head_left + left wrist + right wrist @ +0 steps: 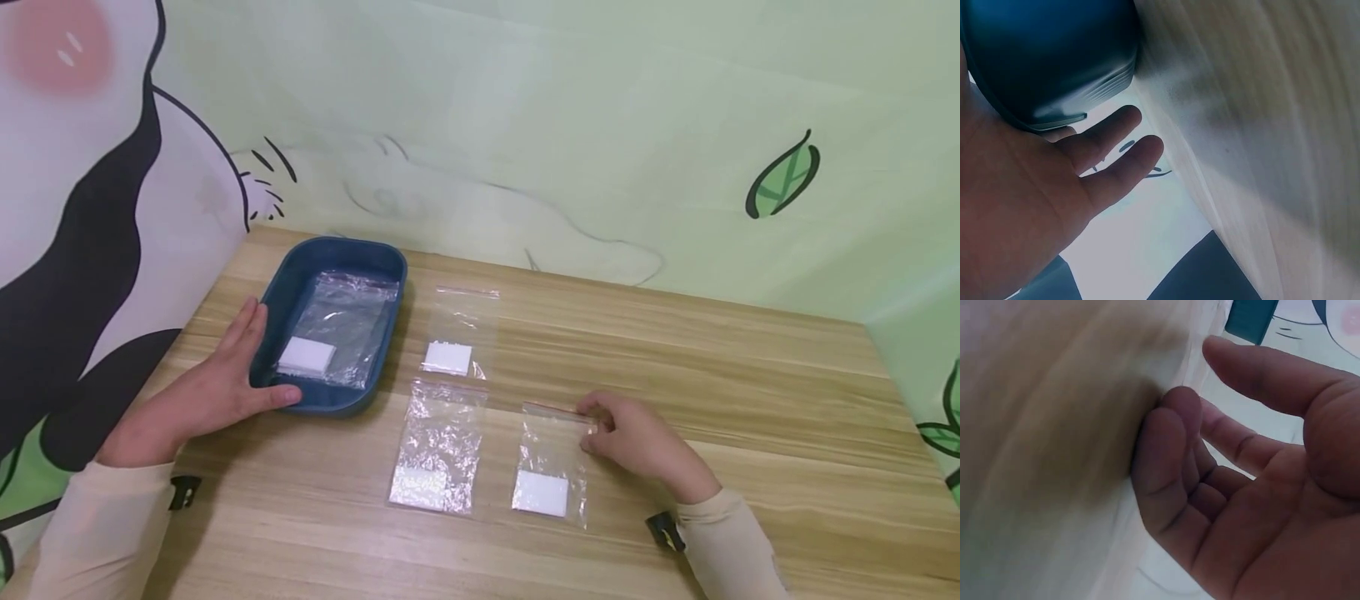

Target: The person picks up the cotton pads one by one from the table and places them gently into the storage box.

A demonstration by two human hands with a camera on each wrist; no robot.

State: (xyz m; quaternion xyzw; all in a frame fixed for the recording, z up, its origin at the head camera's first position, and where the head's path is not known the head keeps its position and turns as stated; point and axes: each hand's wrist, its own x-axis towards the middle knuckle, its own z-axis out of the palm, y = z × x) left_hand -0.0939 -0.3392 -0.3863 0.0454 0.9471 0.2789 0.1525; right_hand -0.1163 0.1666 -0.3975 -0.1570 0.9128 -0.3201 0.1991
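Note:
My left hand [217, 383] rests against the left side of a blue tray [397, 333], its fingers straight along the outer wall and its thumb over the near corner. In the left wrist view, the tray's dark wall [1054, 56] overlaps the palm. Inside lie clear zip bags [348, 312] with a white label [306, 357]. My right hand [637, 437] is at the top right corner of a clear zip bag [547, 450] with a white patch. Its fingers [1160, 456] are loosely bent low over the wooden table, and the thumb stands apart from them with nothing between.
Two more clear zip bags lie between the tray and the right hand: one farther back [465, 321], one nearer [442, 425]. The wooden table [712, 358] meets a pale green printed wall [600, 125] at its back edge. Dark clips hang at both sleeves.

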